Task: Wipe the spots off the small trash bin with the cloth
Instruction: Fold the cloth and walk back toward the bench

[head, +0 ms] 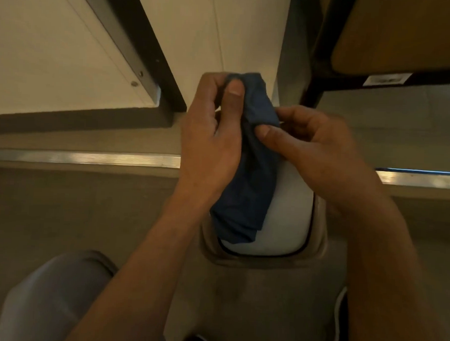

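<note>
Reaching forward side by side, both forearms meet at a dark blue cloth (247, 171) held above the small trash bin (286, 224) on the floor. The left hand (210, 138) grips its bunched top, thumb upright against the fabric, while the right hand (310, 145) pinches the cloth's right edge between thumb and curled fingers.
</note>
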A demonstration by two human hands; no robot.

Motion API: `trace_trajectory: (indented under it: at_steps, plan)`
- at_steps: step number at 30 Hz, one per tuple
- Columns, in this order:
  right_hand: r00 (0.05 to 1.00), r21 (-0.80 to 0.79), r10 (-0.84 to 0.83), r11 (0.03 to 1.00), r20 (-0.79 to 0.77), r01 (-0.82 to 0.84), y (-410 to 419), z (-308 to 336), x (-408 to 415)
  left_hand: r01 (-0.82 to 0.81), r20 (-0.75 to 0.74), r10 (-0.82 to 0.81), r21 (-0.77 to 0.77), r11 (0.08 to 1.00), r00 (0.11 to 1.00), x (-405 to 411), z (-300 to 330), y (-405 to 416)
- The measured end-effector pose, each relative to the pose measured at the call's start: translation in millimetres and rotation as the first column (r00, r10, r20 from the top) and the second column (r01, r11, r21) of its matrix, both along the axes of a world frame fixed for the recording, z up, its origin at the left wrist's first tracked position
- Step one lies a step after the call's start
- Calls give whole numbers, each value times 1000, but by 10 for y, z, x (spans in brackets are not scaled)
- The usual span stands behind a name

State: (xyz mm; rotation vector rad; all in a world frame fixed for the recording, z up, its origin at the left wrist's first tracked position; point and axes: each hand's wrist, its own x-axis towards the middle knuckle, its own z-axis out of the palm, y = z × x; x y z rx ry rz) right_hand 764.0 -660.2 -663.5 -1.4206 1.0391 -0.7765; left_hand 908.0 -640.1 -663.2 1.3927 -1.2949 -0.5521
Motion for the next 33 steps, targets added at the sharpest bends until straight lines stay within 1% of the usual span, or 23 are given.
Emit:
trace_trajectory:
  at_steps: [6, 9, 13, 17, 21, 26, 29, 33]
  plan:
    - [999, -58, -23, 998, -24, 22, 48, -32, 8, -41, 91, 50, -100, 994, 995, -18, -75, -11]
    - [1000, -54, -12, 998, 4, 12, 61, -45, 17, -82, 109, 94, -110, 991, 990, -8, -122, -10]
    - [1000, -50, -20, 999, -13, 19, 60, -21, 48, -144, 98, 153, -93, 985, 983, -16, -186, 8]
    - [995, 55, -86, 995, -44, 89, 143, 65, 29, -183, 106, 183, -12, 983, 977, -77, -114, 74]
    - [984, 217, -167, 960, -60, 176, 294, 293, 15, -218, 51, 213, 111, 970, 976, -155, 66, 272]
    - [981, 304, -121, 938, -154, 164, 466, 652, -11, -278, 14, 287, 290, 916, 958, -255, 367, 546]
    - [969, 339, -68, 929, -236, 147, 625, 882, -57, -260, 1, 282, 386, 885, 959, -333, 560, 715]
    - [954, 372, -33, 917, -298, 147, 831, 1200, -173, -243, 16, 267, 473, 847, 963, -472, 917, 963]
